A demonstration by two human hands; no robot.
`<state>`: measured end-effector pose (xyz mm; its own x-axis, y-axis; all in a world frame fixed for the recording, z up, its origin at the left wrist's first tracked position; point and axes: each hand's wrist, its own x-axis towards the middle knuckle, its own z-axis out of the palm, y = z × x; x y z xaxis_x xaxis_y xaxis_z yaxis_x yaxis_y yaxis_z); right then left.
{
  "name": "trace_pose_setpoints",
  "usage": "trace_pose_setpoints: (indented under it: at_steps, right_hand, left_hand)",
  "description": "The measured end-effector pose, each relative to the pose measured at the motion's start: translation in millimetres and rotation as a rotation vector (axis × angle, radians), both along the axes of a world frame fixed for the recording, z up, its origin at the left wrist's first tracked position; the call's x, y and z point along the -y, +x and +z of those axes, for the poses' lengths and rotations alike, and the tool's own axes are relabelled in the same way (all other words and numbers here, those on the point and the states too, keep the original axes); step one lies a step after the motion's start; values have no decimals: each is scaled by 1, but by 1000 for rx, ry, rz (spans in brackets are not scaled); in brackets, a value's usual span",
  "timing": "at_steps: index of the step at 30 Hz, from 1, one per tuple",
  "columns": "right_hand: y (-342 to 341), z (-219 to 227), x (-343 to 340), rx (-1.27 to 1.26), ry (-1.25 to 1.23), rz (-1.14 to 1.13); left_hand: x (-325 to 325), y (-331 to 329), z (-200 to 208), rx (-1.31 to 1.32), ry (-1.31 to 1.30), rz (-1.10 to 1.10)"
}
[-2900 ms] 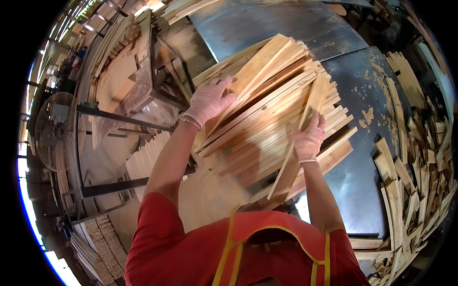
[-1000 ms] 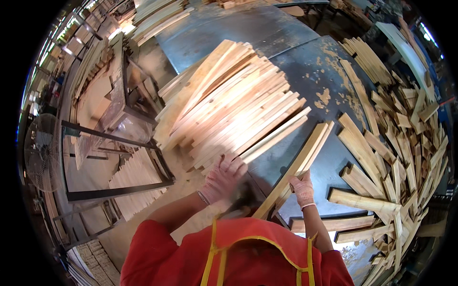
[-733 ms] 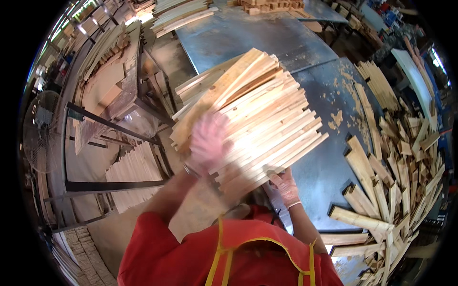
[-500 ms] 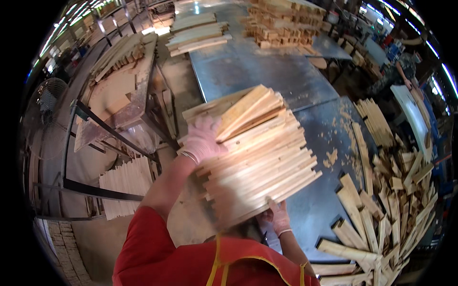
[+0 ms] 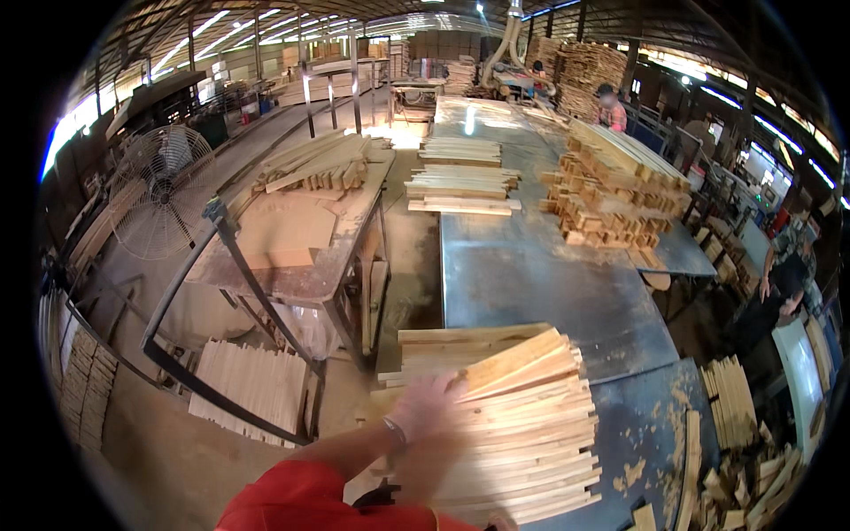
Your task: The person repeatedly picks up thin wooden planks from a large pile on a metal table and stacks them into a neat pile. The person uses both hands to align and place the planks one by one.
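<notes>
A wide layer of pale wooden slats [image 5: 522, 451] lies in front of me, their ends uneven on the right. Across its far part, a few loose slats [image 5: 518, 361] sit at a slant to the others. My left hand [image 5: 425, 409], in a thin pale glove, touches the left ends of these slanted slats. Its fingers are smeared by motion, so their grip is unclear. Only a small part of my right hand [image 5: 502, 523] shows at the bottom edge, by the near side of the layer; its fingers are hidden.
A metal-topped table [image 5: 540, 274] stretches ahead, bearing slat bundles [image 5: 460, 188] and a tall wood stack [image 5: 611, 199]. On the left stand a bent metal frame [image 5: 226, 389], a wooden table [image 5: 292, 281] and a fan [image 5: 162, 195]. Offcuts [image 5: 753, 491] pile up at right, near people [image 5: 779, 292].
My view has tipped up, showing more of the hall. My left hand stays at the slanted slats' ends. My right hand, formerly visible at the layer's near edge, has mostly left the picture.
</notes>
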<state>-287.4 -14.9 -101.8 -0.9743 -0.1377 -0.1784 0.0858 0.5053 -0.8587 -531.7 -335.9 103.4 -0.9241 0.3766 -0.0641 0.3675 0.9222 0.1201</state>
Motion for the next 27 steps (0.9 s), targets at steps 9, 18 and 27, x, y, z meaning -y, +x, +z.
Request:
trace_pose_setpoints:
  at_steps: [9, 18, 27]
  right_hand:
    - [-176, 86, 88, -94, -139, -125]
    - [-301, 88, 111, 404, -409, -305]
    - [-28, 103, -54, -77, 340, -1450]
  left_hand:
    - [50, -190, -43, -59, -75, 77]
    - [82, -305, -35, -186, 49, -92]
    - [77, -260, -20, -366, -106, -80]
